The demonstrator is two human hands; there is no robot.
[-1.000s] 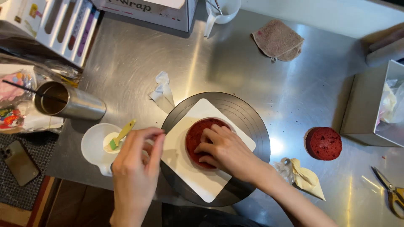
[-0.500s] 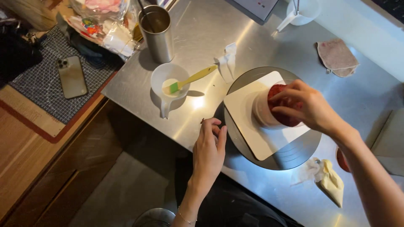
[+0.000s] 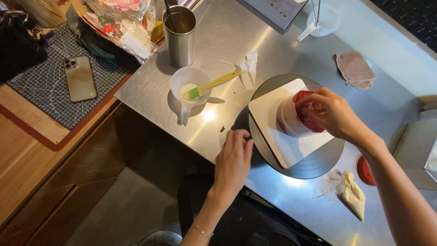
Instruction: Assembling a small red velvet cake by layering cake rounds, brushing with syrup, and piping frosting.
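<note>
A dark round turntable [image 3: 314, 166] stands on the steel counter with a white square board [image 3: 273, 132] on it. On the board stands a clear round collar [image 3: 289, 120] with a red cake layer [image 3: 306, 114] inside its top. My right hand [image 3: 334, 114] rests on that red layer, fingers curled over it. My left hand [image 3: 233, 159] lies on the counter at the turntable's left rim, fingertips touching the dark edge, holding nothing.
A white cup [image 3: 190, 89] holds a yellow-handled green brush [image 3: 214, 84], beside a steel tumbler [image 3: 180, 36] and crumpled paper [image 3: 249, 68]. A cream piping bag [image 3: 353, 196] and another red layer [image 3: 364, 171] lie right. A phone [image 3: 79, 77] lies on the mat at left.
The view has swung left. My left hand moved from near the cup to the turntable's rim. My right hand stays on the red layer, which now sits in the clear collar.
</note>
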